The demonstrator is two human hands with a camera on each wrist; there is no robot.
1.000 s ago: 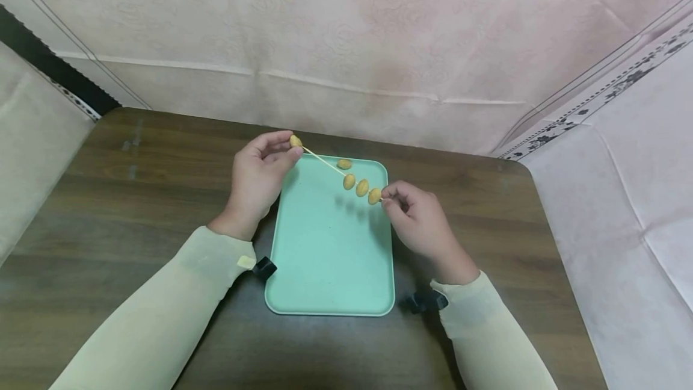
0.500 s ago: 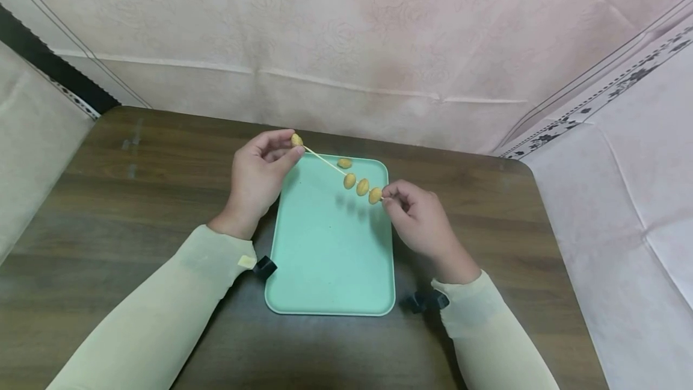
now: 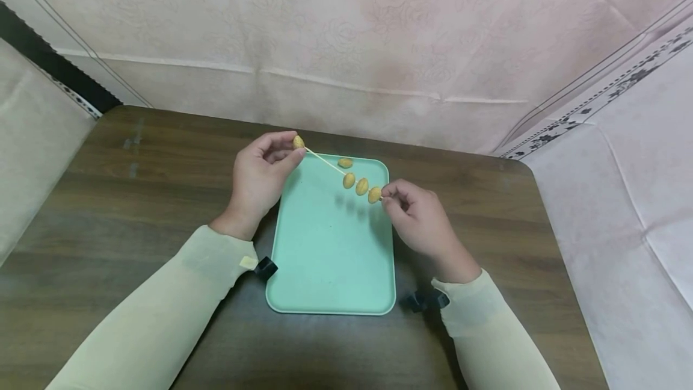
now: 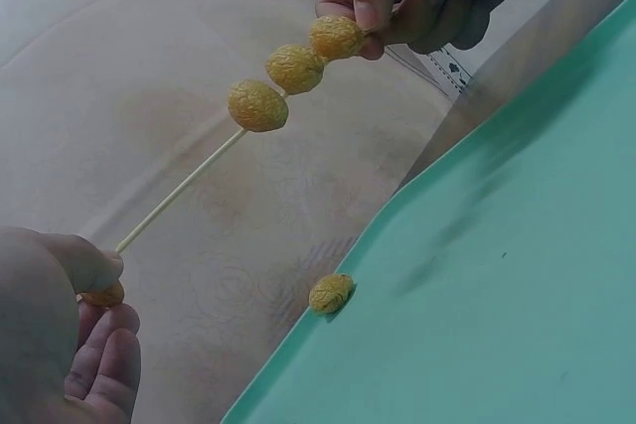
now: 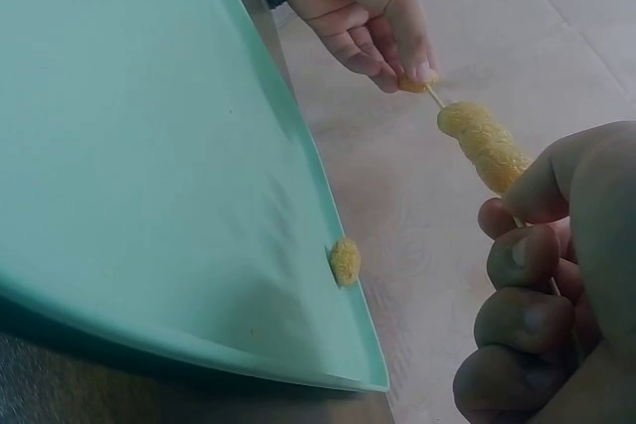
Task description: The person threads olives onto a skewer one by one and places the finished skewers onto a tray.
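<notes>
In the head view, my right hand (image 3: 419, 215) pinches a thin wooden skewer (image 3: 325, 161) near its right end. The rest of the skewer's end lies inside the hand, as the right wrist view shows. Strung beside those fingers are three wrinkled, yellow, oval dried fruits (image 4: 295, 69). With thumb and fingertips my left hand (image 3: 262, 170) pinches another yellow dried fruit (image 3: 298, 142) at the skewer's left end. How far the tip goes into it is hidden. One loose dried fruit (image 3: 344, 162) lies at the far edge of the mint-green tray (image 3: 330, 257).
The tray lies on a dark wooden table (image 3: 162, 197), beneath the raised skewer. A pale patterned cloth (image 3: 325, 29) hangs behind the table's far edge, with more cloth at both sides. Black straps with small devices (image 3: 265, 268) sit at the wrists.
Both hands stay nearly still, with the same holds on the skewer and the fruit. The left hand's fruit has shifted very slightly to the right.
</notes>
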